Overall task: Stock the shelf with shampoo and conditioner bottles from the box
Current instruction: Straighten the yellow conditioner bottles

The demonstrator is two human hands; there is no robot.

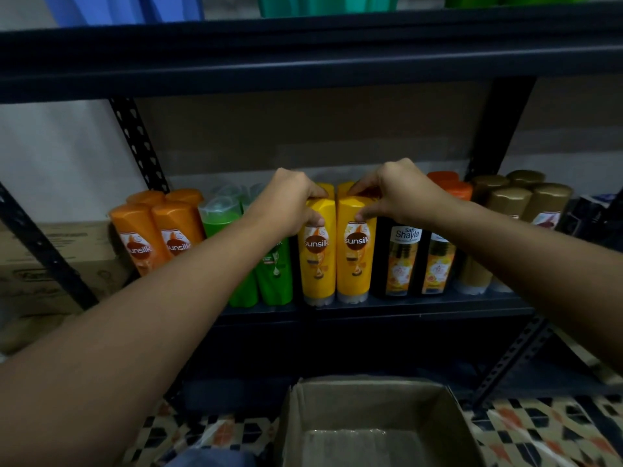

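Two yellow Sunsilk bottles stand side by side at the front middle of the dark metal shelf [421, 310]. My left hand [290, 200] grips the top of the left yellow bottle [318, 264]. My right hand [397, 193] grips the top of the right yellow bottle [357, 264], thumb on its front. More yellow bottles stand behind them, mostly hidden. The open cardboard box [371, 423] sits on the floor below, with no bottles visible in the part I can see.
On the same shelf stand orange Sunsilk bottles [158, 237] at left, green bottles [269, 274], black Safi Shayla bottles [404, 261], orange-capped bottles [451, 187] and gold-capped bottles [519, 200] at right. An upper shelf board [303, 62] hangs overhead. Cartons [50, 257] stand at left.
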